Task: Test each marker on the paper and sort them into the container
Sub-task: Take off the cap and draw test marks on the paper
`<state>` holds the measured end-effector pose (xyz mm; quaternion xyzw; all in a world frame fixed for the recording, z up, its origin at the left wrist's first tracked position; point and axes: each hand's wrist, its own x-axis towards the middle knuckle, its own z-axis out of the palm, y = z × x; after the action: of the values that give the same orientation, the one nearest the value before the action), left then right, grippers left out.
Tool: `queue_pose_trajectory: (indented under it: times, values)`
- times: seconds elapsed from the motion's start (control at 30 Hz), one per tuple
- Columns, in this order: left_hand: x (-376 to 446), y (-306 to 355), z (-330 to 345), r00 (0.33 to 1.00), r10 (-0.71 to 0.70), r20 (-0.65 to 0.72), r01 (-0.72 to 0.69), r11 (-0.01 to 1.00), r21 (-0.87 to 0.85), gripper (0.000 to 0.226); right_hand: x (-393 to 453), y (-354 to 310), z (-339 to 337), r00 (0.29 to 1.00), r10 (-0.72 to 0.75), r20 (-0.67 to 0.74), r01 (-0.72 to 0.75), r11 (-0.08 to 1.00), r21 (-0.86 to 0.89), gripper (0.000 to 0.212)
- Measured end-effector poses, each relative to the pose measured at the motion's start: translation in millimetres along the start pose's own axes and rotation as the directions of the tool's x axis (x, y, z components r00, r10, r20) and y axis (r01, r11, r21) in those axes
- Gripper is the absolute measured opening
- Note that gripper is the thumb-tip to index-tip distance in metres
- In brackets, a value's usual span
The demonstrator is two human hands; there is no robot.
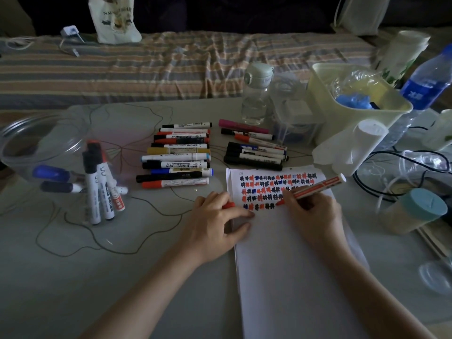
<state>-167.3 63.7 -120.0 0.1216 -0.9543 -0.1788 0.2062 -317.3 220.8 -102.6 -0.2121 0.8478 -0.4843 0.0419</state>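
Right hand (308, 211): I am seeing it pinching the red marker (315, 188), tip touching the paper (288, 253).
Left hand (215, 223): pinching the red cap (228, 206), fingertips pressing the paper's edge.
Container (39, 143): standing well left of the left hand, holding markers.

- The white sheet of paper (288, 243) bears rows of small red, black and blue test marks.
- The red-and-white marker (318, 187) has a red tip.
- The wrinkled bed cover (146, 69) is striped orange, grey-blue and cream.
- The pale grey surface (97, 265) carries thin dark looping lines.
- The cylindrical jar's lid (426, 204) is teal.
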Motion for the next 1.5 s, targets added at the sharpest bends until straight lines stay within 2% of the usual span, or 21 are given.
queue_pose_trajectory:
  times: [0.2,0.47,0.6,0.77,0.93,1.23,1.3,1.4,1.5]
  values:
    - [0.6,-0.4,2.7,1.0,0.003,-0.021,-0.003,1.0,-0.004,0.03,-2.5,-2.1,-1.3,0.999,-0.023,0.047,0.023,1.0,-0.004,0.02]
    - [-0.1,-0.2,1.3,1.0,-0.004,-0.001,0.004,1.0,0.006,0.033,-3.4,-3.1,-2.8,1.0,-0.012,0.023,0.011,1.0,0.026,0.031]
    - [0.3,0.0,1.2,1.0,0.0,0.006,0.0,1.0,0.0,0.034,-4.3,-4.2,-1.3,0.998,-0.038,0.048,0.038,0.999,0.002,0.025]
    - [-0.2,0.3,-0.5,1.0,-0.005,-0.008,0.005,1.0,-0.001,0.033,-3.3,-3.3,0.2,1.0,-0.022,-0.009,0.022,1.0,0.017,0.028]
    - [0.7,0.6,1.0,1.0,0.003,-0.009,-0.003,1.0,-0.009,0.034,-3.1,-3.7,-1.6,0.999,-0.015,0.031,0.015,1.0,0.005,0.033]
    - [-0.4,-2.1,1.5,1.0,0.01,0.008,-0.01,1.0,-0.022,0.033,-2.7,-3.0,0.3,0.999,-0.037,0.005,0.037,0.999,0.018,0.032]
    - [0.4,-2.0,0.6,1.0,-0.006,0.018,0.007,0.998,-0.055,0.035,-4.1,-3.8,1.1,0.999,-0.035,0.022,0.034,0.999,0.033,0.029]
    - [0.9,-1.8,-3.3,0.994,-0.105,0.036,0.111,0.964,-0.242,0.046,-2.7,-4.6,-1.9,1.0,-0.019,-0.008,0.02,0.996,0.089,0.026]
    - [-0.9,-5.1,-6.1,0.98,-0.196,0.024,0.19,0.904,-0.383,0.04,0.7,-8.3,-6.3,0.999,0.041,-0.018,-0.037,0.983,0.179,0.033]
